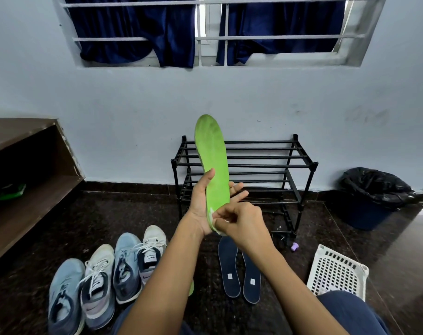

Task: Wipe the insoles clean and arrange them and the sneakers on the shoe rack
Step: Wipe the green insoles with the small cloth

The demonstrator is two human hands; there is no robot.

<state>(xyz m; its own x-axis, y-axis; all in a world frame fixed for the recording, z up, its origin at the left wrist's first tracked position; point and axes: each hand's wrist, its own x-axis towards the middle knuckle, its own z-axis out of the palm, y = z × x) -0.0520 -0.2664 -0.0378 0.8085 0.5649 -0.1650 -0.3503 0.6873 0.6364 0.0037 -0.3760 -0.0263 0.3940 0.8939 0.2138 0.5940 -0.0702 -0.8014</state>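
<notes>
My left hand [202,204] holds a green insole [213,160] upright by its lower half, thumb on the front face and fingers behind it. My right hand [239,220] pinches something thin and white at the insole's heel end; what it is I cannot tell. Two dark blue insoles [239,269] lie side by side on the floor below. A sliver of a second green insole [191,287] shows beside my left forearm. Several sneakers [104,276], blue and white, stand in a row at the lower left. The black two-tier shoe rack [266,165] stands bare against the wall.
A white perforated basket [336,272] sits at the lower right. A bin lined with a black bag [372,197] stands to the right of the rack. A small purple object [294,247] lies near the rack's foot. A brown wooden shelf [29,180] is at the left.
</notes>
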